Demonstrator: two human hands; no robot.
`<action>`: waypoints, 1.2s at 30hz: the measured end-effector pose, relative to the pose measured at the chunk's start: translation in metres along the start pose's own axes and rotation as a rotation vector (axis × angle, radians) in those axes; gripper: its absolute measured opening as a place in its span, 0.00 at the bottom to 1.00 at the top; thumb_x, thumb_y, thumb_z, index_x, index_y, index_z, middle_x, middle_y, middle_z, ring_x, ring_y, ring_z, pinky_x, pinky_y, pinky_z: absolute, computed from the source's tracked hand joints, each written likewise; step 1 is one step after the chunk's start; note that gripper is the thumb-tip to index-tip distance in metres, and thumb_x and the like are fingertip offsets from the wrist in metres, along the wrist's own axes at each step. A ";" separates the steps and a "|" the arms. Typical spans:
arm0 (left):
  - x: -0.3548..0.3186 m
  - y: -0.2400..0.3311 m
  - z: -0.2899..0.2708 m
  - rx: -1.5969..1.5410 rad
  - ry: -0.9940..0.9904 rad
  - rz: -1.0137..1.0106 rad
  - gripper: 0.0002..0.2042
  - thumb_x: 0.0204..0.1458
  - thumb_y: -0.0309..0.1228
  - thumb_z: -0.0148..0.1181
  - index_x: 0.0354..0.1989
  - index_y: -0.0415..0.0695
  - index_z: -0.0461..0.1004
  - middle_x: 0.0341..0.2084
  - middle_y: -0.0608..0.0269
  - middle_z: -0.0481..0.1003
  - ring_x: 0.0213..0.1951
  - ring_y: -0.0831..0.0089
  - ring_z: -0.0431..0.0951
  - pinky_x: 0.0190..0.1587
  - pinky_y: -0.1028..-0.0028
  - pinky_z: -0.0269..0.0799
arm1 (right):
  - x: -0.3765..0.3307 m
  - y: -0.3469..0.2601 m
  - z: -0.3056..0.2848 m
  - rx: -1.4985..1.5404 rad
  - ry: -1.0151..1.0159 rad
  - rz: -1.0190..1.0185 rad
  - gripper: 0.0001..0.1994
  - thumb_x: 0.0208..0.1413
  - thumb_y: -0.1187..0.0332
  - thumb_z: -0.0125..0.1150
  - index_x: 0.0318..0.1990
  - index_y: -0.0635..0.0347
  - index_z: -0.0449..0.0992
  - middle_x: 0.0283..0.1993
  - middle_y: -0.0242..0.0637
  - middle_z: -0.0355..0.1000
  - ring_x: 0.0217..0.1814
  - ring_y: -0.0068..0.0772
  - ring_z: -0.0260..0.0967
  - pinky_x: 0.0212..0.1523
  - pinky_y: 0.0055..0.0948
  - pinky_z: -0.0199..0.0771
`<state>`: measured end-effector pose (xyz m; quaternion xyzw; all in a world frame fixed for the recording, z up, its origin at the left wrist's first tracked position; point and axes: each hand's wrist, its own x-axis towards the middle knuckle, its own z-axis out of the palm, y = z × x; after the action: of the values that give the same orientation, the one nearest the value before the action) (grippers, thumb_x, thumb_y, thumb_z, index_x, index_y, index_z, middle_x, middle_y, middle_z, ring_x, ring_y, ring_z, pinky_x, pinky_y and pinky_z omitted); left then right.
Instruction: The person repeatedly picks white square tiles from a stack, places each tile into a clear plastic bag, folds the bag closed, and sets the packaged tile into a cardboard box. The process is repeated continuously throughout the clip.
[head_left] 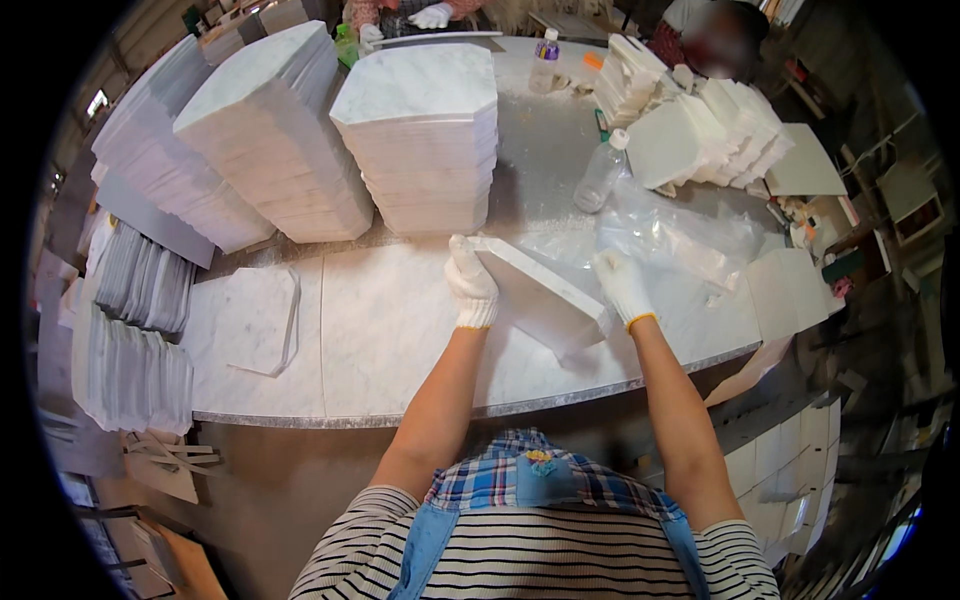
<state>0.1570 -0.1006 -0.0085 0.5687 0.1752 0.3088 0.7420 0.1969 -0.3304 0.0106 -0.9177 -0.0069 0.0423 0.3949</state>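
Note:
My left hand (470,284), in a white knitted glove, grips the upper left edge of a white marble tile (540,290). The tile is tilted up from the tabletop, its thick edge running down to the right. My right hand (624,288), also gloved, is beside the tile's right end, close to a clear plastic bag (680,228). Its fingers look loosely extended and not clasped on the tile, though their tips are hard to make out. Flat on the left of the table lies another marble tile (264,318) with cut corners.
Tall tile stacks (415,140) stand along the far left and middle. Thin slabs (135,365) lean at the left edge. A clear bottle (603,172) tilts beside the bag, and more tiles (690,140) lie behind it. Across the table, a person's gloved hand (432,16) is visible.

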 end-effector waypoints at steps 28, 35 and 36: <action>0.022 -0.055 -0.017 0.008 -0.303 0.166 0.41 0.59 0.70 0.35 0.38 0.36 0.75 0.29 0.68 0.73 0.35 0.76 0.73 0.41 0.73 0.70 | -0.119 0.008 0.001 0.215 -0.633 0.021 0.19 0.60 0.58 0.60 0.52 0.60 0.77 0.47 0.41 0.79 0.51 0.36 0.74 0.53 0.32 0.72; 0.018 -0.034 0.009 0.008 -0.205 0.047 0.37 0.64 0.63 0.39 0.39 0.35 0.77 0.33 0.63 0.77 0.37 0.73 0.74 0.44 0.72 0.70 | -0.150 0.015 0.088 -0.090 0.212 -0.076 0.26 0.51 0.49 0.68 0.50 0.61 0.78 0.48 0.53 0.77 0.49 0.54 0.74 0.48 0.43 0.75; 0.017 -0.024 0.015 0.009 -0.222 0.011 0.36 0.65 0.62 0.40 0.39 0.35 0.77 0.32 0.62 0.77 0.37 0.73 0.74 0.45 0.72 0.70 | -0.149 0.009 0.089 -0.018 0.297 -0.032 0.27 0.50 0.48 0.68 0.50 0.62 0.78 0.49 0.56 0.76 0.49 0.56 0.74 0.48 0.44 0.75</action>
<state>0.1856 -0.1043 -0.0257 0.6037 0.0905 0.2470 0.7526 0.0405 -0.2791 -0.0463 -0.9171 0.0366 -0.1001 0.3841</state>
